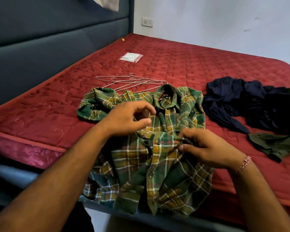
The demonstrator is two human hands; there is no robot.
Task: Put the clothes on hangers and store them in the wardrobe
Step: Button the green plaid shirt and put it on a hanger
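On the bed, our right hand [206,148] pinches the plaid shirt [149,156] placket by a button while our left hand [127,119] hovers loosely curled, holding nothing, near the collar. We'd probably undo the buttons first so one of the wire hangers [132,82] just beyond slips in easily.

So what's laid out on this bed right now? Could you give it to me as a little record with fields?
surface: red mattress
garment in hand: green plaid shirt, lying flat, collar away from the person
left hand: over the shirt's chest, holds nothing
right hand: pinches the shirt's front edge
hangers: wire hangers beyond the collar, unused
other clothes: dark clothes pile to the right
extra: small packet
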